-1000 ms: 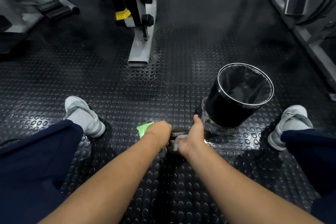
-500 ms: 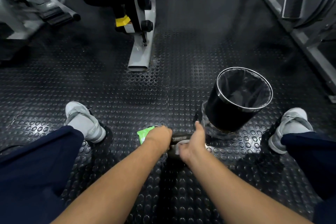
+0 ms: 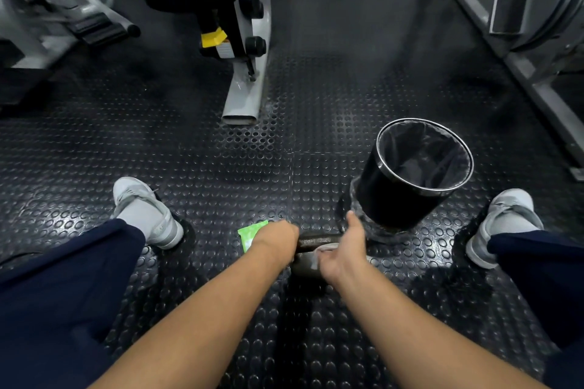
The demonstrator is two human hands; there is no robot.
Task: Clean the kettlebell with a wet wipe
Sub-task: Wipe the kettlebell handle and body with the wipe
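A dark kettlebell (image 3: 311, 243) stands on the studded rubber floor between my feet, mostly hidden by my hands. My left hand (image 3: 279, 237) grips the left end of its handle. My right hand (image 3: 343, 251) presses a pale wet wipe (image 3: 319, 254) against the kettlebell, fingers curled round the wipe and thumb pointing up. A green wipe packet (image 3: 249, 235) lies on the floor just left of my left hand, partly covered by it.
A black bin (image 3: 392, 196) with a metal rim and dark liner stands close to the right of the kettlebell. My grey shoes (image 3: 148, 215) (image 3: 505, 224) flank the spot. A machine's white post (image 3: 245, 98) stands ahead; frames rise at far left and right.
The view has tilted slightly, shifting everything down in frame. My right hand has slid a little over the kettlebell with the wipe. My left hand keeps its grip.
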